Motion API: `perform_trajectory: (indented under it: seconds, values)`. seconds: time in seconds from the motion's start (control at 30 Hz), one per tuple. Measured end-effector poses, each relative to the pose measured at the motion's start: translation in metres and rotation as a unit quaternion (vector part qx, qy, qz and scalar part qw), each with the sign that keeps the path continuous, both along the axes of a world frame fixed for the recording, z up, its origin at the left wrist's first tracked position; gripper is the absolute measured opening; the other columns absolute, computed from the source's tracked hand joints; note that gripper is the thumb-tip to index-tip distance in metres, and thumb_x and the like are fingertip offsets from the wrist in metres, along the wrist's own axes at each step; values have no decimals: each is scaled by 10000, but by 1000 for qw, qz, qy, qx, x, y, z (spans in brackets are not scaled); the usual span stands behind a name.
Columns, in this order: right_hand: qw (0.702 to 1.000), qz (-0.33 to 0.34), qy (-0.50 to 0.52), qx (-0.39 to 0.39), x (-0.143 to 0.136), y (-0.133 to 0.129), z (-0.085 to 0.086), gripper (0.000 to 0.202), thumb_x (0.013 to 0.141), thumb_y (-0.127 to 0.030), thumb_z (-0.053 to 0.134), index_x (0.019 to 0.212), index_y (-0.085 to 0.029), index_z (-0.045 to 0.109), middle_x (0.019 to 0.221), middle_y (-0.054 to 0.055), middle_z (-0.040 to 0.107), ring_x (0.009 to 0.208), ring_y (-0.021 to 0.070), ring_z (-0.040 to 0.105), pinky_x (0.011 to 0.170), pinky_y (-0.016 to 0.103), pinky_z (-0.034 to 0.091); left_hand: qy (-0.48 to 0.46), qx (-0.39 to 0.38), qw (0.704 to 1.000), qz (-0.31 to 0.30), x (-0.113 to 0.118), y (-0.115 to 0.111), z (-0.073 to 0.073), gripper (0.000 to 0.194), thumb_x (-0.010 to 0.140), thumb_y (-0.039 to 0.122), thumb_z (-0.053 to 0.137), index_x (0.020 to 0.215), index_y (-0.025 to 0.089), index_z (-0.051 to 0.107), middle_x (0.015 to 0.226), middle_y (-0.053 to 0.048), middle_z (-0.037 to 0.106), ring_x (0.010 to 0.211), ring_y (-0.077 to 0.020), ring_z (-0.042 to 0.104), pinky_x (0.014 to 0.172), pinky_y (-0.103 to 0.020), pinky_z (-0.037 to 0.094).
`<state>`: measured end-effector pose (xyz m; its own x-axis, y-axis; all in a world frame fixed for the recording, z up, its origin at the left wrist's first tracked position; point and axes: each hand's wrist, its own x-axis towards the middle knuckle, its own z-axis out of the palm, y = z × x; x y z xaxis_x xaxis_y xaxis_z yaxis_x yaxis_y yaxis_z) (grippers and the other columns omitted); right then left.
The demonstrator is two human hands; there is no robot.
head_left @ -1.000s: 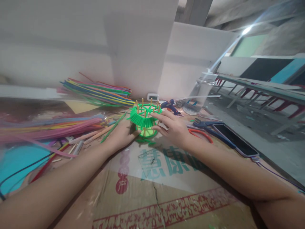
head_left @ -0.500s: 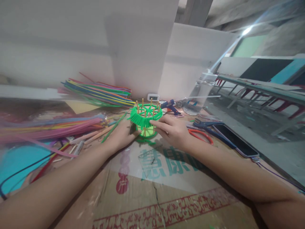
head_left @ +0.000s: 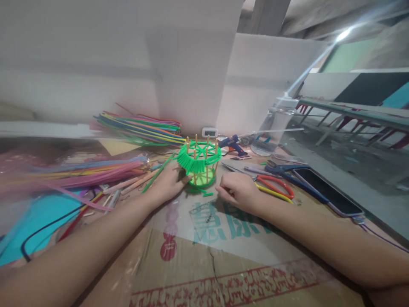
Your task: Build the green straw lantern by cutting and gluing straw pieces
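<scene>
Here on the counter (head_left: pixel 172 273), our right hand (head_left: pixel 238 192) curls narrow, contents hidden; our left hand (head_left: pixel 171 181) touches the green-fringed peg frame (head_left: pixel 201 163) at its left, grip unclear. We'd best steady it by the lower ring (head_left: pixel 200 186).

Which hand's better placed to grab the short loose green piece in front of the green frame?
Right, probably: the right hand sits nearest the short loose green piece, clear of the green frame, though its curled grip may hide something. The left hand seems to steady the frame.
</scene>
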<state>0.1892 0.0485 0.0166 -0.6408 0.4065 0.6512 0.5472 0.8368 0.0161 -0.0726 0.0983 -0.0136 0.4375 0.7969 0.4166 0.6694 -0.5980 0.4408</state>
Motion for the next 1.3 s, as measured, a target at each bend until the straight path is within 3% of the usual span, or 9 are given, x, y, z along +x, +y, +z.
perform_trajectory:
  seconds: [0.13,0.23,0.43,0.77,0.87,1.0,1.1,1.23,1.3]
  values:
    - [998,13,-31,-55,-3,-2,-1,200,986,-308,524,920,-163,646,772,47,672,700,161,577,641,266,413,-12,24,999,-27,0,1,0,374,947,392,520,1273,221,586,1294,-87,644,1268,-284,540,1114,-424,393]
    - [995,1,-29,-100,-3,-3,0,168,956,-273,551,1007,-143,643,837,72,683,756,181,597,685,285,441,-3,22,999,-23,0,1,0,374,962,427,493,1231,193,608,1230,-100,666,1217,-290,568,1101,-443,402]
    - [989,-13,-60,-132,-5,-2,-1,115,905,-251,611,956,-150,630,830,69,650,752,187,574,674,293,430,6,9,1000,-21,-1,-1,2,353,978,452,462,1163,197,620,1218,-88,664,1198,-278,574,1068,-422,426]
    - [997,11,1,-79,-6,-2,-2,171,964,-281,525,853,-173,598,781,52,645,719,166,556,659,270,419,0,12,1000,-28,0,-1,3,383,978,441,459,1260,220,594,1297,-82,637,1242,-287,549,1097,-442,399]
    - [999,3,-8,-40,-2,1,9,199,924,-242,504,737,-192,550,696,35,607,650,157,514,625,274,380,4,8,1000,-12,0,-1,3,381,960,439,485,1236,203,601,1276,-100,641,1221,-305,561,1069,-455,427]
    - [987,-138,-16,-80,22,14,39,332,892,-278,513,574,-204,454,526,-11,483,507,124,393,537,280,250,9,16,1000,-19,-1,0,2,345,961,429,494,1200,212,615,1276,-94,642,1260,-297,542,1101,-447,407]
    - [944,-282,-39,-166,51,34,53,341,922,-375,523,634,-196,551,561,8,558,506,133,436,518,283,233,11,15,1000,-16,-1,0,1,364,965,429,488,1215,197,614,1289,-104,642,1264,-300,543,1101,-445,409]
    - [912,-362,7,-191,86,75,45,246,891,-390,596,923,-158,671,867,104,709,714,203,607,577,280,361,9,25,1000,-11,-1,1,0,386,961,428,487,1244,190,600,1338,-111,618,1294,-305,521,1112,-449,400]
    - [901,-351,38,-253,96,96,37,347,872,-369,636,1112,-121,667,1078,162,714,883,242,654,702,299,454,12,28,1000,-1,-1,2,-1,370,956,432,491,1212,198,620,1273,-102,656,1262,-303,545,1100,-447,413]
